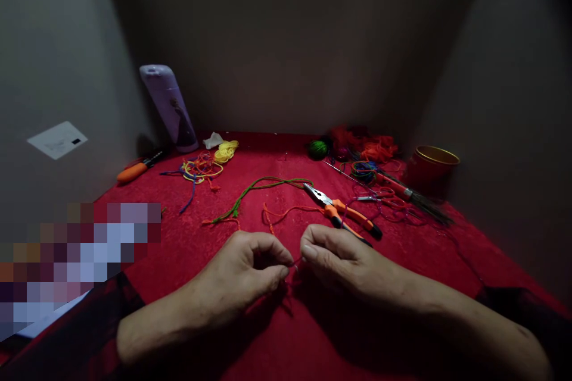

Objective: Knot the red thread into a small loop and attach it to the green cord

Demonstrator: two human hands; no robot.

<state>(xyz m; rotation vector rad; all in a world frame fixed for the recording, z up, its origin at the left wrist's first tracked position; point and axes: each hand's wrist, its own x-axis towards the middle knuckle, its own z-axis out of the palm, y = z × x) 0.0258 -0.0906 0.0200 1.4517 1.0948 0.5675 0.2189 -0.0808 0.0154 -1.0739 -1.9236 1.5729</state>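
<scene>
Thumb and fingertips of my left hand (250,265) are pinched together on a thin dark cord (297,262). My right hand (335,253) pinches the same cord a short way to the right, and a short stretch of it shows between the hands. Its exact colour is hard to make out. Just beyond my fingers an orange-red cord (290,208) lies loosely on the red cloth. Orange-handled pliers (333,208) rest beyond my right hand with their jaws toward the upper left. A green cord (250,187) curves across the cloth farther back.
At the back left stand a purple bottle (172,110), an orange-handled tool (134,171), yellow yarn (226,151) and tangled coloured cords (201,168). To the right are a green yarn ball (319,149), orange yarn (375,147), scissors (379,195), a brush (409,193) and a red tin (431,169).
</scene>
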